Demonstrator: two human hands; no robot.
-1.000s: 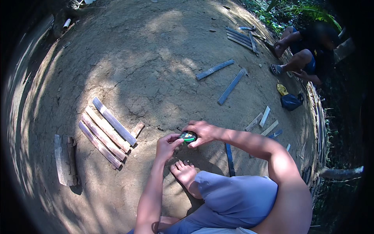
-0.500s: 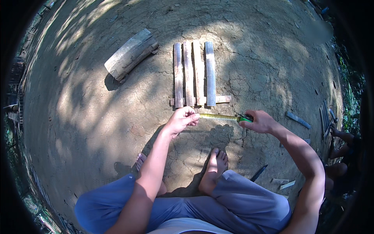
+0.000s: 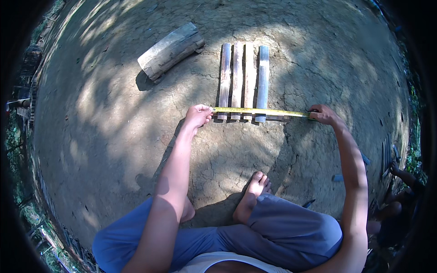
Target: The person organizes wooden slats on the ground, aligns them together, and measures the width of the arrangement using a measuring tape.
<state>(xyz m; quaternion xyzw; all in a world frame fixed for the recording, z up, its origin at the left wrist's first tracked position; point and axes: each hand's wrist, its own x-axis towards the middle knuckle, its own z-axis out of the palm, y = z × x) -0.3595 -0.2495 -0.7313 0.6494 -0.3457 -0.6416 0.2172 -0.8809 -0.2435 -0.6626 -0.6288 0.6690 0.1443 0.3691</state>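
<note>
A yellow tape measure blade [image 3: 282,112] stretches between my hands, across the lower ends of several upright bamboo slats [image 3: 237,82] lying side by side on the ground. At the left, my left hand [image 3: 198,117] pinches the free end of the blade, just left of the leftmost slat. My right hand [image 3: 323,114] is closed around the tape case, which its fingers mostly hide, to the right of the slats. Under the slats' lower ends lies a crosspiece [image 3: 276,118], largely hidden by them and by the blade.
A thick split log [image 3: 172,51] rests on the cracked dirt at upper left. My bare foot [image 3: 255,189] stands below the slats. At the right edge another person [image 3: 400,204] sits near several strips [image 3: 387,154]. A dark pointed object [image 3: 309,203] lies beside my knee.
My hands have moved apart and forward, drawing out a longer length of blade over the slats. My right hand went farther right. The whole view has shifted slightly.
</note>
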